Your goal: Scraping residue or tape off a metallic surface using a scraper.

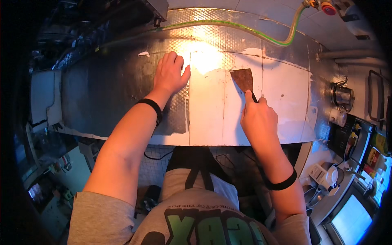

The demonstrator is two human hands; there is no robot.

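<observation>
My right hand (260, 118) grips a scraper (243, 79) with a wide, rusty brown blade and a dark handle. The blade is over the bare white part of the worktop (212, 118), and I cannot tell whether it touches it. My left hand (170, 72) lies palm down, thumb apart from the fingers, on the silver embossed foil sheet (110, 94) near the foil's torn edge. This foil covers the left part of the worktop. Both my wrists have black bands.
A clear, green-striped hose (237, 26) runs along the foil at the back. A metal kettle (342, 94) stands at the right, with a screen (352, 219) lower down. Bright light glares off the worktop's middle. Dark equipment (157, 10) is at the back left.
</observation>
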